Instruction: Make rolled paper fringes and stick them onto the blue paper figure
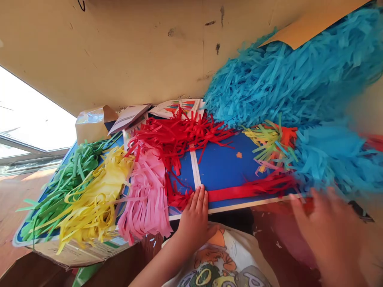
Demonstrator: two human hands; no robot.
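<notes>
The left hand (pixel 194 219) lies open, fingers spread on the white-trimmed lower edge of a blue board (pixel 230 167), gripping nothing, just beside a flat red paper band (pixel 242 194). The right hand (pixel 329 235) is blurred near that edge, below a shaggy blue paper fringe (pixel 299 79); whether it grasps anything, I cannot tell. A pink paper fringe (pixel 146 195), yellow paper fringe (pixel 92 199) and green paper fringe (pixel 66 183) cover the board's left end, with a red paper fringe (pixel 179 135) across its far side, and a cardboard box (pixel 92 125) sits beyond, near a cream wall (pixel 134 48).
</notes>
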